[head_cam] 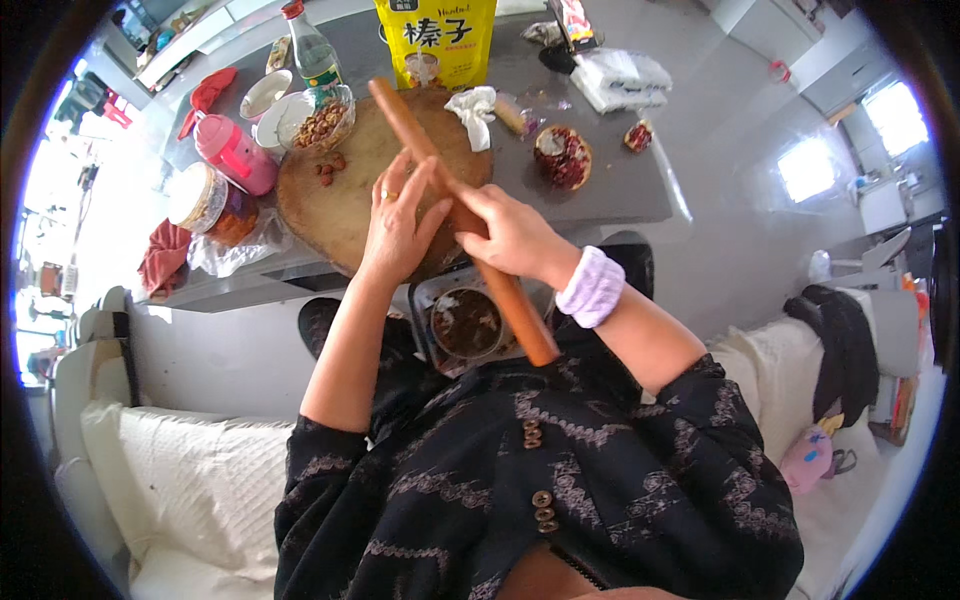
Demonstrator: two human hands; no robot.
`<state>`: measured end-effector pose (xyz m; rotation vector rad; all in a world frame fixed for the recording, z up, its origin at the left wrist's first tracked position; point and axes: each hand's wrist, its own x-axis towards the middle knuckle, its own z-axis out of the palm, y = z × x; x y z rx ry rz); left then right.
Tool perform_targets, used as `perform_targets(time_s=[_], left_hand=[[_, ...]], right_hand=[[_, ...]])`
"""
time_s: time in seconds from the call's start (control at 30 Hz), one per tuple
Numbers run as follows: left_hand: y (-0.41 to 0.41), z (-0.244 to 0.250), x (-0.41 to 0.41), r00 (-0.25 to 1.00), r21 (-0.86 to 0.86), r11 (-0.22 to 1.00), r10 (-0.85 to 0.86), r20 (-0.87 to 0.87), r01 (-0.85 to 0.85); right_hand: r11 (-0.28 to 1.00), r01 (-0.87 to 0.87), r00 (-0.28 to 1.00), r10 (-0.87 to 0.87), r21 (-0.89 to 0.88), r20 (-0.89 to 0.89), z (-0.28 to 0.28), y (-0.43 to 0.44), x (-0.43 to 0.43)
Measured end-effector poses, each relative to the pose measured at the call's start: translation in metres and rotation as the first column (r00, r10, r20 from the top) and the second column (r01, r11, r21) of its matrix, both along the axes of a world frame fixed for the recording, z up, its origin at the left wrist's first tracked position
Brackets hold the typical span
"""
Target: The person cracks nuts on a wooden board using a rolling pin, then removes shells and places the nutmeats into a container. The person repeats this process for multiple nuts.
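Observation:
My right hand (514,229), with a pale lilac scrunchie (591,286) around the wrist, grips an orange-brown wooden rolling pin (517,307) near its middle. The pin slants over a round wooden chopping board (352,202), its near end over my lap. My left hand (397,217), a ring on one finger, reaches over the board, with its index finger and thumb against or just beside the pin. What lies under those fingers is hidden. A few shelled hazelnuts (328,169) sit on the board's left part, beside a clear glass bowl (341,120) of nuts.
Behind the board stand a yellow hazelnut pouch (442,45) and a glass bottle (311,52). A pink bottle (236,154) and a lidded jar (214,202) are at left. A crumpled tissue (474,112) and an opened pomegranate (562,157) lie rightward. Below is a bin (466,322) holding scraps.

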<state>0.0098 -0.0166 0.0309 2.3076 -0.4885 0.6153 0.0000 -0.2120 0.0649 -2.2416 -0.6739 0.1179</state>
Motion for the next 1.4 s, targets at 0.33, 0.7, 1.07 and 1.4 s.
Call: perform_targets(time_s=[0.33, 0.7, 1.07, 1.4], left_hand=[[-0.005, -0.003, -0.004, 0.995, 0.171, 0.985, 0.036, -0.089, -0.021], [0.001, 0.001, -0.003, 0.984, 0.142, 0.990, 0.025, -0.175, 0.000], [0.002, -0.001, -0.004, 0.988, 0.115, 0.993, 0.009, -0.156, 0.009], [-0.002, -0.009, 0.001, 0.999, -0.035, 0.999, 0.031, -0.045, -0.033]], right_hand=[[0.888, 0.453, 0.856, -0.458, 0.079, 0.241, -0.008, -0.127, 0.216], [0.709, 0.701, 0.678, -0.696, 0.078, 0.236, -0.046, -0.155, 0.378], [0.811, 0.168, 0.848, -0.409, 0.560, 0.338, 0.093, -0.098, 0.333], [0.983, -0.031, 0.976, 0.069, 0.180, -0.208, 0.006, -0.030, 0.069]])
